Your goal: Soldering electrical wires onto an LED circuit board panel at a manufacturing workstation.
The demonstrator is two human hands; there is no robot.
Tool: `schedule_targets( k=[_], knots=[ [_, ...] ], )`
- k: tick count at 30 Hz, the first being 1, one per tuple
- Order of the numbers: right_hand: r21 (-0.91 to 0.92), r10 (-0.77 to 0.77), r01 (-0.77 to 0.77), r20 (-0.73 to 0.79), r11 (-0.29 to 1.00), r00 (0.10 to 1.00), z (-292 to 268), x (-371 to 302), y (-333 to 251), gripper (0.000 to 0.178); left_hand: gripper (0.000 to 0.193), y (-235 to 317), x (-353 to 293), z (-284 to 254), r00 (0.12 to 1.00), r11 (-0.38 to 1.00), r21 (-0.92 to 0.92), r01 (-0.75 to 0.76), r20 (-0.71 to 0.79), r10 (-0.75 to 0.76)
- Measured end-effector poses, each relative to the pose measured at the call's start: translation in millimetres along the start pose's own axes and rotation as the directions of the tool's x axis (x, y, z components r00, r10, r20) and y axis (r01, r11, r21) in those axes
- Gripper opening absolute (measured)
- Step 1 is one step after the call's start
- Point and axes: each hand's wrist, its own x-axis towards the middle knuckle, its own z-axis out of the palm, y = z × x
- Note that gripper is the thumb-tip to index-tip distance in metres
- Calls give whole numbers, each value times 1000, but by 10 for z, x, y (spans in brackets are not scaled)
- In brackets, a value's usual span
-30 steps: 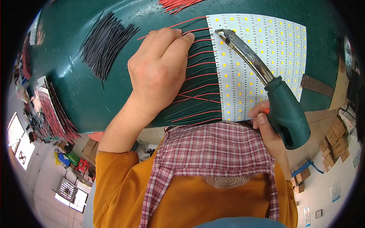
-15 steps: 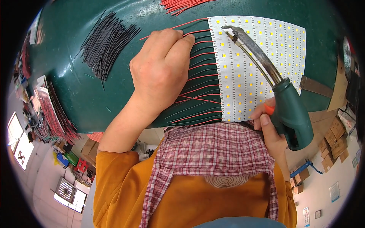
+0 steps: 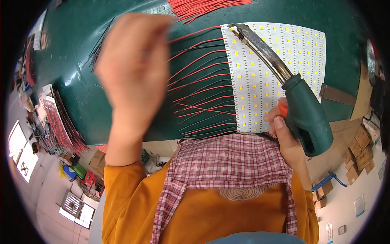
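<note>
My right hand (image 3: 286, 130) grips the green handle of a soldering gun (image 3: 310, 118), with a finger at its orange trigger. Its dark bent tip is over the top left corner of a white LED board (image 3: 248, 81) dotted with yellow chips. Red wires (image 3: 205, 88) and thinner black ones run left from the board's left edge across the green table. My left hand (image 3: 134, 61), smeared by motion, is left of those wires, over a bundle of black wires (image 3: 99, 49) that it mostly covers. Whether its fingers hold anything is hidden by the blur.
A pile of loose red wires (image 3: 207, 7) lies at the far edge of view. At the table's left edge hangs a stack of wired strips (image 3: 57, 116). A flat brown bar (image 3: 337, 94) lies right of the board. Cardboard boxes (image 3: 359, 146) stand beyond on the right.
My left hand has moved left, off the board's wires and over the black bundle. The soldering gun's tip has shifted slightly left and up, to the board's top left corner.
</note>
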Motion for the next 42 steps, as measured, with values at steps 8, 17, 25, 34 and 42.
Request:
schedule_targets(
  k=[8, 17, 25, 34, 42],
  knots=[
    [-4, 83, -83, -22, 997, 996, 32, -18, -4, 12, 15, 82, -145, 518, 991, 992, -10, -123, 42, 124],
    [-153, 30, -26, 23, 988, 999, -36, -16, 37, 11, 16, 101, -158, 561, 990, 990, 30, -140, 25, 140],
    [4, 125, -125, -16, 992, 992, -28, -39, -13, 8, 13, 75, -169, 626, 977, 973, 107, -203, -40, 208],
    [16, 126, -126, -21, 992, 992, -20, -68, -23, 10, 12, 64, -177, 641, 972, 966, 126, -225, -33, 231],
    [-20, 69, -69, 1, 997, 998, -14, -50, 11, 12, 13, 84, -179, 636, 974, 965, 137, -222, -22, 227]
  ],
)
